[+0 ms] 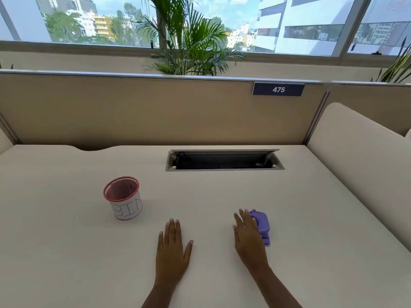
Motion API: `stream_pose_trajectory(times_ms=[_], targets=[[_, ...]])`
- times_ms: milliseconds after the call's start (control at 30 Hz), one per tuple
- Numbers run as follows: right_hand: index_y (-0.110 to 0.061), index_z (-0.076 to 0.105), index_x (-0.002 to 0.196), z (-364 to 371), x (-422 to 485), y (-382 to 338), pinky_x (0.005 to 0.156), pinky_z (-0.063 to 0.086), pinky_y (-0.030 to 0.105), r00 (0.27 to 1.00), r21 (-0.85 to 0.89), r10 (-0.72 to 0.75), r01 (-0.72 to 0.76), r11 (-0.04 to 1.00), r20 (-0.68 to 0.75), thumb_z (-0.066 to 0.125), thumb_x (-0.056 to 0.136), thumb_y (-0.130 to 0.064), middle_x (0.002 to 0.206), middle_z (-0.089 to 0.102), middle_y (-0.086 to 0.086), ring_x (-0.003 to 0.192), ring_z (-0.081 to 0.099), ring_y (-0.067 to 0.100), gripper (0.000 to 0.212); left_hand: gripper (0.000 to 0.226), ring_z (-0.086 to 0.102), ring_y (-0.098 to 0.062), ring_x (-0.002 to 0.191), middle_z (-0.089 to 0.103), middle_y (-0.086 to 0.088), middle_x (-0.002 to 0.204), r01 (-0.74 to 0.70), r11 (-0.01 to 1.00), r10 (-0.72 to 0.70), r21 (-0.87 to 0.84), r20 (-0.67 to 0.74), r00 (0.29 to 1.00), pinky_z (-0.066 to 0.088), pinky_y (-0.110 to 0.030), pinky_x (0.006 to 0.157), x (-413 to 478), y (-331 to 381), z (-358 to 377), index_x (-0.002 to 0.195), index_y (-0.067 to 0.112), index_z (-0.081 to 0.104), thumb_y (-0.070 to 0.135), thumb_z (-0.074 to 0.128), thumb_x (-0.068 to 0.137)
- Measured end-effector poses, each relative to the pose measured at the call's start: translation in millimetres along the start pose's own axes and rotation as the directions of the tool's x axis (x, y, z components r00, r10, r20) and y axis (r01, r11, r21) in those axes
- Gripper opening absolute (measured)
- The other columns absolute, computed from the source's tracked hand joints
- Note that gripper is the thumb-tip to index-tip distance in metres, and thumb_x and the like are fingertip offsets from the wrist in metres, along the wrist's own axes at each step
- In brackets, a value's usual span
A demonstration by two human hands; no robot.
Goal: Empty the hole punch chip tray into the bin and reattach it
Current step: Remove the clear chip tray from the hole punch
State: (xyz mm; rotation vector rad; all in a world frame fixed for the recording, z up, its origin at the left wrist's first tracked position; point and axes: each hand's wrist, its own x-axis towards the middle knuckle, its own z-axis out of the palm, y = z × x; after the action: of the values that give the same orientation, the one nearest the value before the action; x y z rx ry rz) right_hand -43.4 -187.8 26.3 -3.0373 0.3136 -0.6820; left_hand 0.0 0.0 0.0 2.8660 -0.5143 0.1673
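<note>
A small purple hole punch (262, 226) lies on the pale desk (222, 196) at the right of centre. My right hand (248, 235) rests flat beside it, fingers extended, its outer edge against the punch's left side and partly covering it. My left hand (172, 247) lies flat on the desk with fingers spread, holding nothing. A small round bin (123, 197) with a red mesh rim and a white paper label reading "BIN" stands upright to the left, beyond my left hand. The punch's chip tray is not visible separately.
An open cable hatch (224, 160) is sunk into the desk at the back centre. A beige partition (155, 112) with a "475" tag closes off the far edge, and a rounded side panel (360, 156) rises on the right.
</note>
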Motion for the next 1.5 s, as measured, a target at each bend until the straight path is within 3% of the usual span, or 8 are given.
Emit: stream_pose_trajectory(times_ms=[100, 200, 400, 500, 600, 833, 1333, 1500], targets=[[0.002, 0.074, 0.091, -5.6, 6.7, 18.1, 0.07, 0.061, 0.043, 0.987, 0.177, 0.142, -0.125, 0.976, -0.081, 0.023, 0.1, -0.013, 0.097, 0.074, 0.021, 0.09, 0.072, 0.034, 0.054, 0.086, 0.063, -0.036, 0.109, 0.064, -0.024, 0.12, 0.016, 0.999, -0.018, -0.047, -0.033, 0.999, -0.009, -0.019, 0.115, 0.1, -0.1, -6.3, 0.119, -0.009, 0.056, 0.048, -0.003, 0.095], [0.006, 0.065, 0.108, -9.5, 14.1, 35.3, 0.083, 0.056, 0.048, 0.932, 0.303, 0.355, -0.36, 0.882, 0.072, 0.06, 0.085, 0.001, 0.119, 0.061, 0.028, 0.106, 0.063, 0.041, 0.025, 0.084, 0.064, -0.036, 0.108, 0.064, -0.025, 0.12, 0.039, 0.999, -0.039, -0.031, -0.011, 0.999, -0.012, -0.017, 0.114, 0.1, -3.1, -7.6, 0.119, -0.011, 0.055, 0.046, -0.003, 0.096], [-0.002, 0.046, 0.13, -13.8, 20.9, 47.1, 0.09, 0.047, 0.046, 0.684, 0.448, 0.596, -0.728, 0.519, 0.421, 0.036, 0.098, -0.015, 0.118, 0.058, 0.029, 0.107, 0.055, 0.042, 0.036, 0.051, 0.063, -0.037, 0.11, 0.062, -0.027, 0.122, 0.031, 0.997, -0.034, -0.075, -0.047, 0.998, 0.052, -0.043, 0.091, 7.2, 1.6, -13.0, 0.119, -0.011, 0.055, 0.025, 0.041, 0.085], [-0.001, 0.048, 0.126, -12.7, 23.9, 47.4, 0.083, 0.048, 0.041, 0.63, 0.506, 0.606, -0.768, 0.393, 0.485, 0.039, 0.094, -0.006, 0.115, 0.06, 0.027, 0.1, 0.058, 0.04, 0.034, 0.062, 0.021, -0.031, 0.144, 0.019, -0.021, 0.154, 0.03, 0.983, -0.034, -0.179, -0.019, 0.999, 0.021, -0.037, 0.118, 13.6, 9.4, -13.2, 0.144, -0.003, 0.013, 0.021, 0.043, 0.094], [0.003, 0.052, 0.122, -12.3, 27.1, 46.4, 0.079, 0.044, 0.039, 0.562, 0.54, 0.605, -0.805, 0.244, 0.565, 0.042, 0.092, -0.002, 0.118, 0.059, 0.025, 0.092, 0.055, 0.033, 0.032, 0.061, -0.003, -0.019, 0.147, -0.006, -0.01, 0.159, 0.005, 0.97, -0.003, -0.241, 0.009, 1.0, 0.0, -0.027, 0.12, 18.3, 17.1, -13.7, 0.145, 0.007, -0.01, 0.026, 0.026, 0.099], [-0.007, 0.056, 0.072, -28.8, 35.0, 28.0, 0.056, 0.04, 0.027, 0.406, 0.517, 0.357, -0.797, -0.312, 0.841, 0.036, 0.087, 0.005, 0.068, 0.051, 0.01, 0.06, 0.048, 0.019, 0.028, 0.045, 0.038, -0.017, 0.136, 0.038, -0.003, 0.148, 0.083, 0.791, -0.059, -0.606, 0.059, 0.996, 0.029, -0.025, 0.109, 27.4, 34.0, -30.2, 0.142, 0.014, 0.03, 0.017, 0.039, 0.098], [-0.001, 0.057, 0.068, -41.0, 36.9, -3.9, 0.034, 0.048, 0.019, 0.387, 0.242, -0.146, -0.785, -0.571, 0.911, 0.037, 0.097, -0.012, 0.039, 0.058, 0.009, 0.04, 0.054, 0.023, 0.037, 0.023, 0.067, -0.013, 0.082, 0.067, -0.007, 0.098, 0.297, 0.164, 0.049, -0.941, 0.309, 0.95, 0.056, -0.015, 0.07, 32.6, 45.7, -66.5, 0.115, 0.009, 0.057, 0.016, 0.049, 0.095], [-0.001, 0.062, 0.097, -42.2, 32.0, -2.5, 0.05, 0.059, 0.033, 0.409, 0.196, -0.255, -0.786, -0.586, 0.876, 0.041, 0.094, -0.042, 0.072, 0.074, 0.018, 0.055, 0.069, 0.029, 0.047, 0.011, 0.068, -0.016, 0.069, 0.065, -0.009, 0.087, 0.365, 0.068, 0.011, -0.928, 0.367, 0.93, 0.057, -0.018, 0.059, 31.3, 50.8, -73.2, 0.101, 0.008, 0.059, 0.012, 0.053, 0.093]])
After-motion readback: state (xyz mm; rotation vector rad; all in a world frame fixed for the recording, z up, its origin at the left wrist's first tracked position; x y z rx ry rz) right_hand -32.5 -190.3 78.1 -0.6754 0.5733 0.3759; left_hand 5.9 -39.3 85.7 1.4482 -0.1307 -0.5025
